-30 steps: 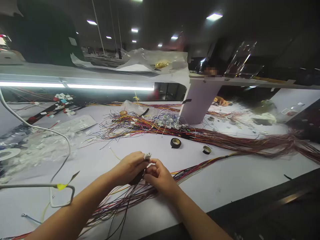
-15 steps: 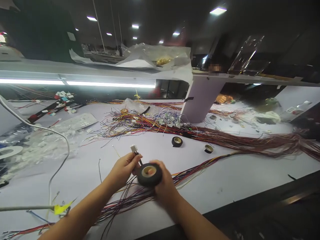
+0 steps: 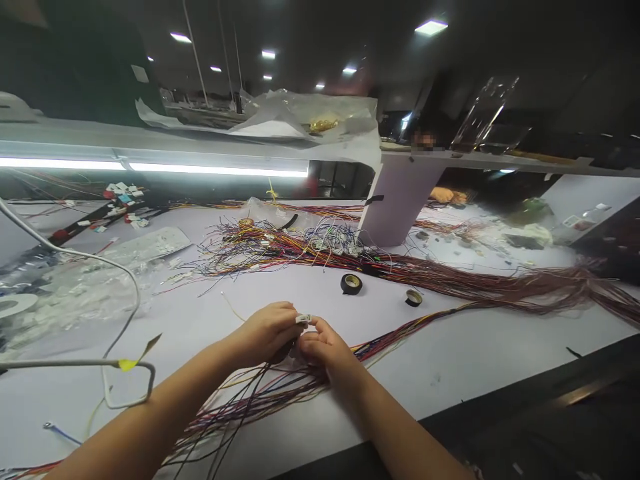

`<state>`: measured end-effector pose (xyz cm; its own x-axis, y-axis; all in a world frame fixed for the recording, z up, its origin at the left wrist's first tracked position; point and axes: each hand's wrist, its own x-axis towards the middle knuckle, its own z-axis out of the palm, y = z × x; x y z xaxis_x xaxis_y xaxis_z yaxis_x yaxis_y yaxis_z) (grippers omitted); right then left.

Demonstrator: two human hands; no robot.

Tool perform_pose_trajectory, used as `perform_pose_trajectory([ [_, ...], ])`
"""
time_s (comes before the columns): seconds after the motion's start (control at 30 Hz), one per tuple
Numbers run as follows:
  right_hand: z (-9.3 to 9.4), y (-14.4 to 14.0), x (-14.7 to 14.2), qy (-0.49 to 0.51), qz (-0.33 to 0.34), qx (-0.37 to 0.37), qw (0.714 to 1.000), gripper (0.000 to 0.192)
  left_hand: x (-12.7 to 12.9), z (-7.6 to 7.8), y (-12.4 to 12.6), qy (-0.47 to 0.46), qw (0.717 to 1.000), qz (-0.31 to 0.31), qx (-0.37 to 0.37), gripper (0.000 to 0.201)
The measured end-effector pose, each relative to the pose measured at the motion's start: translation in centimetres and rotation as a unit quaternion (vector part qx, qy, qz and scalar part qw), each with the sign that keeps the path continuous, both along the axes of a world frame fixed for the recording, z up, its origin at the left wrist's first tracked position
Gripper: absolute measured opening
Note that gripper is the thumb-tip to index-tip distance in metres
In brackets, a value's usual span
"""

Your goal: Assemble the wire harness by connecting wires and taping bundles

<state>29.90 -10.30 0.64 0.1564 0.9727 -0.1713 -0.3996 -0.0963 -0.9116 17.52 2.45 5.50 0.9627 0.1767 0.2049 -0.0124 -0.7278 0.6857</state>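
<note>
A small white connector (image 3: pixel 303 319) sits between my two hands, just above the wires on the bench. My left hand (image 3: pixel 265 333) is closed around it, with dark wires trailing from under the palm. My right hand (image 3: pixel 327 350) has its fingers curled close together, the index fingertip touching the connector's right end. What lies between the right thumb and fingers is hidden. Something dark shows beneath the left fingers, but I cannot tell whether it is the black tape roll. Below both hands runs a loose bundle of coloured wires (image 3: pixel 260 400).
Two black tape rolls, one larger (image 3: pixel 345 285) and one thin (image 3: pixel 413 301), lie beyond my hands. A thick wire harness (image 3: pixel 425 270) crosses the bench. White cable (image 3: pixel 135 287) and clear plastic bags (image 3: pixel 100 280) are at left. Another person's hands (image 3: pixel 447 195) show behind the divider (image 3: pixel 400 203).
The black tape roll that my right hand held up is out of sight. Both hands have moved slightly right and together, and the connector has come down between them, now lying sideways.
</note>
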Motion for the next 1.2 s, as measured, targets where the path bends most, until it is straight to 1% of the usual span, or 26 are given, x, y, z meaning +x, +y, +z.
perform_pose_trajectory([
  [0.07,0.2,-0.6,-0.3,0.021,-0.027,0.007,0.999,0.049,0.0,-1.0,-0.2,0.004,0.997,0.04,-0.072,0.039],
  [0.13,0.6,-0.8,-0.8,0.021,-0.066,0.0,0.998,0.051,-0.1,-2.2,-0.8,-0.01,0.985,0.066,-0.16,0.039],
  [0.23,1.0,-0.7,-1.3,0.017,-0.091,-0.002,0.996,0.052,-0.4,-3.9,-2.0,-0.041,0.963,0.058,-0.261,0.039],
  [0.3,0.9,-0.6,-1.2,0.004,-0.073,0.008,0.997,0.052,-0.6,-4.3,-2.1,-0.037,0.952,0.044,-0.299,0.039],
  [0.37,0.4,-0.6,-1.0,-0.029,-0.047,0.012,0.998,0.053,-0.7,-3.7,-1.5,0.009,0.949,0.019,-0.314,0.04],
  [0.43,-0.2,-0.5,-1.0,-0.079,-0.029,0.013,0.996,0.055,-0.9,-2.3,-0.3,0.1,0.945,-0.018,-0.31,0.04],
  [0.47,-0.6,-0.4,-1.1,-0.106,-0.025,0.011,0.994,0.056,-1.0,-1.4,0.4,0.153,0.938,-0.032,-0.31,0.038],
  [0.5,-1.0,-0.3,-1.2,-0.133,-0.022,0.01,0.991,0.057,-1.1,-0.6,1.1,0.2,0.929,-0.036,-0.31,0.035],
  [0.57,-1.7,-0.2,-1.6,-0.192,-0.025,0.011,0.981,0.058,-1.3,0.5,2.3,0.255,0.915,-0.023,-0.31,0.03],
  [0.63,-2.3,-0.2,-2.0,-0.249,-0.038,0.021,0.968,0.058,-1.5,0.7,3.1,0.276,0.912,-0.009,-0.304,0.027],
  [0.7,-2.6,-0.4,-2.3,-0.287,-0.054,0.033,0.956,0.057,-1.7,0.1,3.3,0.281,0.911,0.008,-0.301,0.028],
  [0.77,-2.6,-0.7,-2.4,-0.3,-0.068,0.058,0.95,0.056,-1.8,-0.8,3.1,0.265,0.908,0.036,-0.323,0.033],
  [0.83,-2.4,-1.0,-2.4,-0.307,-0.07,0.109,0.943,0.052,-2.0,-1.7,2.5,0.224,0.898,0.073,-0.373,0.039],
  [0.9,-2.2,-1.1,-2.2,-0.299,-0.077,0.148,0.939,0.038,-2.4,-2.5,1.7,0.175,0.881,0.11,-0.425,0.042],
  [0.93,-2.1,-1.0,-2.1,-0.271,-0.091,0.141,0.948,0.03,-2.7,-2.8,1.3,0.151,0.874,0.128,-0.443,0.043],
  [0.97,-2.2,-0.7,-1.9,-0.223,-0.113,0.112,0.962,0.026,-2.9,-3.1,0.9,0.127,0.869,0.145,-0.455,0.042],
  [1.03,-2.4,0.0,-1.3,-0.107,-0.151,0.012,0.983,0.028,-3.3,-3.6,0.0,0.08,0.866,0.178,-0.46,0.04],
  [1.07,-2.6,0.5,-0.8,-0.068,-0.154,-0.04,0.985,0.03,-3.4,-3.8,-0.4,0.059,0.865,0.195,-0.458,0.038],
  [1.1,-2.7,0.8,-0.3,-0.06,-0.148,-0.076,0.984,0.031,-3.5,-3.9,-0.8,0.042,0.864,0.211,-0.455,0.037],
  [1.13,-2.7,1.1,0.4,-0.091,-0.137,-0.094,0.982,0.032,-3.4,-4.1,-1.2,0.031,0.863,0.226,-0.45,0.035],
  [1.17,-2.6,1.2,1.2,-0.156,-0.125,-0.091,0.976,0.032,-3.4,-4.3,-1.6,0.025,0.864,0.241,-0.441,0.033],
  [1.2,-2.4,1.3,2.0,-0.24,-0.11,-0.067,0.962,0.033,-3.2,-4.5,-2.0,0.024,0.867,0.254,-0.429,0.031],
])
